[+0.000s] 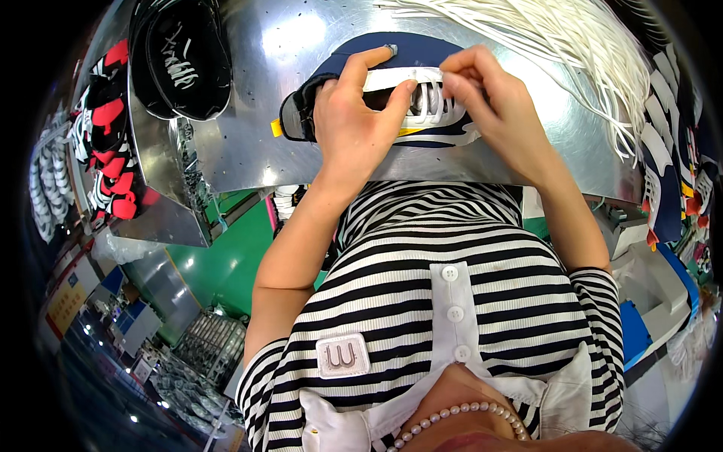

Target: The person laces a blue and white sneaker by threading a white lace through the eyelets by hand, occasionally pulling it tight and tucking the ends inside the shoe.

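Observation:
A navy shoe upper [369,44] with a white eyelet strip [385,78] lies sideways on the metal table, its black-lined collar to the left. White shoelace [429,105] crosses its opening in several rows. My left hand [350,120] grips the upper by the collar, the thumb at the opening and the index finger, its tip wrapped in something grey, across the navy side. At the eyelet strip, my right hand [497,98] has thumb and index finger pinched together on the shoelace; the fingers partly hide it. A yellow tab [276,128] sticks out at the heel.
Loose white shoelaces [557,53] spread over the far right of the metal table [263,162]. A black bin [181,64] stands at the far left, beside red, black and white pieces [113,166]. More shoe uppers [663,173] hang at the right edge.

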Available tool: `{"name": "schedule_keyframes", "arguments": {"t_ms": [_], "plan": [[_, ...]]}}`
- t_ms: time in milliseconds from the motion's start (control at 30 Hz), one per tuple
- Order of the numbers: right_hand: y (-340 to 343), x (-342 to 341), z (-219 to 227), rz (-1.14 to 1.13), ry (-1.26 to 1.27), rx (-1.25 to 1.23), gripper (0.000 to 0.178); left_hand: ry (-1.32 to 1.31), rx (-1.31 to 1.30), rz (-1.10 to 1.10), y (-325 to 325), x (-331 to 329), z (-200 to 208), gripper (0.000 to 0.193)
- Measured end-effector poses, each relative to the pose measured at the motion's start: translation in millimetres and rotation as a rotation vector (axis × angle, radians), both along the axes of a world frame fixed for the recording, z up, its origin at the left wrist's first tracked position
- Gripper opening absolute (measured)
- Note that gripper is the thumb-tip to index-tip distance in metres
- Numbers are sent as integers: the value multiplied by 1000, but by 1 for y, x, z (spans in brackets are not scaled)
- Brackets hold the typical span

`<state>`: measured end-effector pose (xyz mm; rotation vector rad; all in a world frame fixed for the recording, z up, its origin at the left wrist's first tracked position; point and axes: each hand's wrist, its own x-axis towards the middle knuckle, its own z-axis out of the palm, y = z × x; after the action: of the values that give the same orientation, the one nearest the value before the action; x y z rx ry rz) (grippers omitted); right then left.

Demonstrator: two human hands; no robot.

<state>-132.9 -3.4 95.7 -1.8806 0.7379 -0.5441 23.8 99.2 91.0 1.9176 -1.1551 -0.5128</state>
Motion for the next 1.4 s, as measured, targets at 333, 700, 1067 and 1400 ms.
{"name": "schedule_keyframes", "arguments": {"t_ms": [333, 700, 1067, 1400], "plan": [[1, 8, -1, 57, 200, -343, 15, -86, -60, -30, 2, -1, -6, 37], [-10, 0, 23, 85, 330, -475, 18, 251, -182, 12, 5, 2, -7, 32], [-5, 8, -35, -355, 57, -420, 17, 608, 77, -148, -8, 15, 18, 51], [-11, 15, -22, 47, -167, -577, 22, 704, 194, -144, -13, 19, 22, 47]]}}
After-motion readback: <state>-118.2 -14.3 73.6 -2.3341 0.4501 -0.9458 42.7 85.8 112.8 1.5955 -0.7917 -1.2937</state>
